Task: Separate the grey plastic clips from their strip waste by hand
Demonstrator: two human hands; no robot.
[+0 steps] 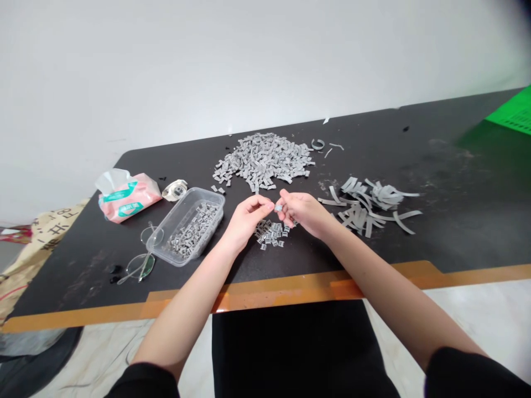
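— Look, the bare right hand (306, 213) pinches a small, pale grey-blue piece (278, 208) in its fingers!
— And the bare left hand (244, 220)?
— Fingertips right by it (tight quarters!), grip impossible to tell. All above small, silvery-grey, flat clips (271, 234) on the black worktop (298, 260).
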